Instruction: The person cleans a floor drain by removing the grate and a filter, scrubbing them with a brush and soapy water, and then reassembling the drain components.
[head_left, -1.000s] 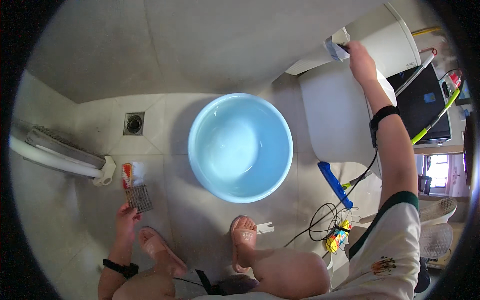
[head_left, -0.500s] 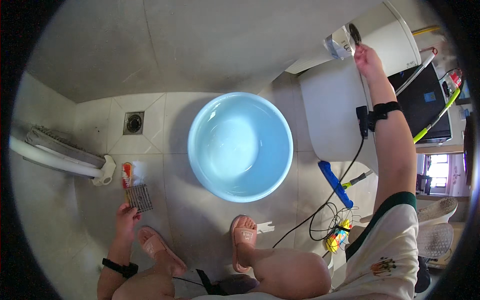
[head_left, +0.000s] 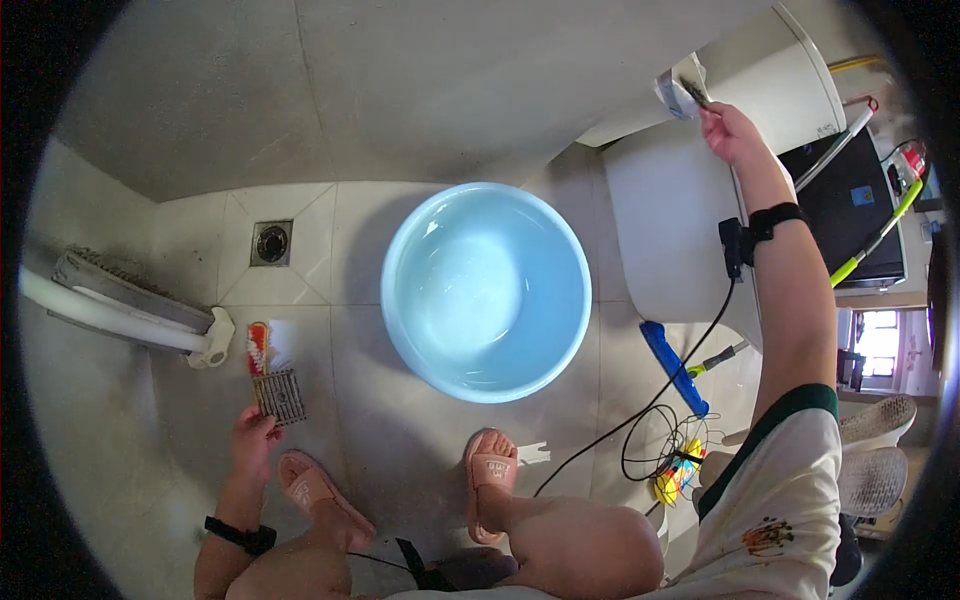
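At the lower left, my left hand (head_left: pixel 257 435) grips the edge of a square metal drain cover (head_left: pixel 281 397) with slots. Just beyond it, on the floor, lies a brush (head_left: pixel 258 348) with red and white bristles. The uncovered floor drain (head_left: pixel 271 243) shows a round dark opening farther off. My right hand (head_left: pixel 730 132) reaches out to the upper right and pinches a small dark elongated thing (head_left: pixel 694 92), too unclear to name. That thing is in front of a clear plastic bag (head_left: pixel 668 92) beside a white cabinet-like body (head_left: pixel 770 75).
A light blue basin (head_left: pixel 485 294) stands mid-floor. A white pole with a grey head (head_left: pixel 120 315) leans at left. To the right are a blue mop head (head_left: pixel 673 368), tangled black cable (head_left: pixel 655 440) and a white curved fixture (head_left: pixel 670 220).
My right hand has come slightly down and nearer, and the dark thing now tilts to the left, over the plastic bag. My left hand and the drain cover have hardly moved.
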